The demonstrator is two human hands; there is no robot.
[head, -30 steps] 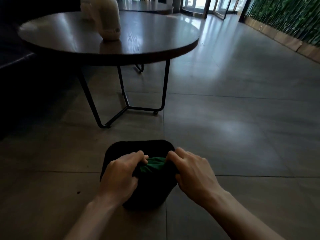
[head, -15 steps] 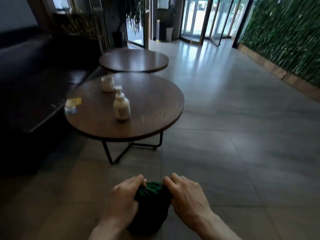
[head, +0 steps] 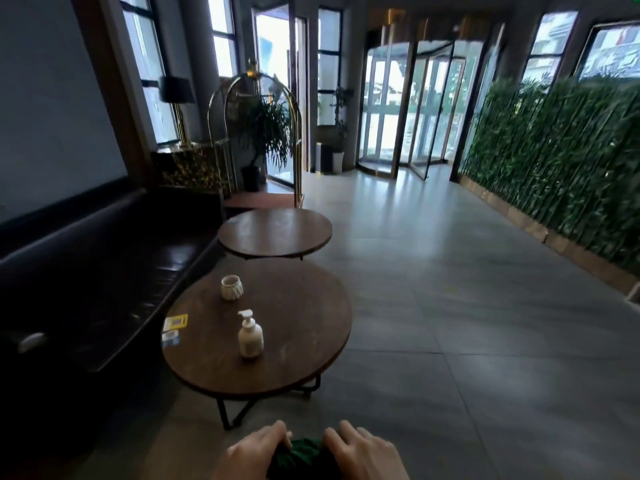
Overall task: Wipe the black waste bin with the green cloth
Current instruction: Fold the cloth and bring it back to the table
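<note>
At the very bottom edge of the head view, my left hand (head: 254,455) and my right hand (head: 363,453) sit side by side. Both have their fingers curled onto the bunched green cloth (head: 304,457) between them. Only the fingers and the backs of the hands show; the wrists are cut off by the frame. The black waste bin lies under the cloth and hands, and I cannot make it out below the frame edge.
A round wooden table (head: 304,327) stands just ahead, carrying a pump bottle (head: 250,336), a small cup (head: 231,287) and cards (head: 175,322). A second round table (head: 277,233) is behind it. A black sofa (head: 104,265) runs along the left, with tiled floor (head: 467,306) to the right.
The view has swung upward from the floor to the lobby. My hands and the cloth have slid to the bottom edge and the bin has dropped out of sight. Both hands' hold looks unchanged.
</note>
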